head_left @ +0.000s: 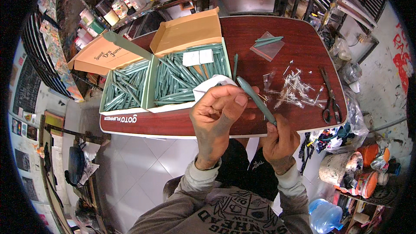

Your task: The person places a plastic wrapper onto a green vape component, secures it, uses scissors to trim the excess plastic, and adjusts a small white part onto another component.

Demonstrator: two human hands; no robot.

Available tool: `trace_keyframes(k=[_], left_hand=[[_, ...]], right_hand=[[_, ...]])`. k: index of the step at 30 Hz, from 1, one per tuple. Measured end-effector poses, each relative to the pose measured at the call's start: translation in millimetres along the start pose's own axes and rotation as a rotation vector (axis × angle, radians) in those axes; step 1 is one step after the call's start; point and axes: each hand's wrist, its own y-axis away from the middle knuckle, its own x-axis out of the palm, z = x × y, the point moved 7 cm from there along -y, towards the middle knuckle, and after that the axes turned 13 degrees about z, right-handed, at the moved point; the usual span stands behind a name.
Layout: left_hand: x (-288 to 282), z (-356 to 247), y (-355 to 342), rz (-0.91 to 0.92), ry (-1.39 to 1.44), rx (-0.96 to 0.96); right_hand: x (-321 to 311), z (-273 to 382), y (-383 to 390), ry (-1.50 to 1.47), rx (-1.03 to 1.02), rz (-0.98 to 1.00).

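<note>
A slim, tapered dark-green pen-shaped stick (pixel 258 99) slants up over the table's near edge. My right hand (pixel 281 143) is closed on its lower end, thumb against the fingers. Beside its upper end my left hand (pixel 216 119) is curled, with a white cloth (pixel 210 87) bunched at its fingers. Part of that cloth is hidden behind the hand. Just beyond stand two open cardboard boxes, the right box (pixel 149 97) and the left box (pixel 102 99), both filled with similar green sticks. One more green stick (pixel 235 66) lies along the right box's side.
On the dark red table (pixel 299 34), a clear zip bag (pixel 268 47) holds green sticks. Thin whitish pieces (pixel 297 89) lie scattered to the right, near black-handled scissors (pixel 330 99). White cards (pixel 198 57) rest on the right box's sticks. Paint buckets (pixel 342 169) stand at the lower right.
</note>
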Motion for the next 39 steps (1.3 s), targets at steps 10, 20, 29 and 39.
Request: trace_keyframes(k=[10,20,29,39], left_hand=[[-1.1,11.7,-3.2,0.056,0.044,-0.172],[-2.2,26.6,0.8,0.149,0.133,-0.142],[-3.6,29.1,4.5,0.081,0.275,-0.074],[-20.1,14.1,15.9,-0.003,0.102,-0.196]], right_hand=[[-13.4,-5.7,-4.8,0.445,-0.167,0.051],[-10.3,3.4,-2.9,0.440,-0.264,0.119],[16.7,6.1,9.3,-0.242,0.079,0.169],[12.7,2.4,4.6,-0.255,0.144,0.162]])
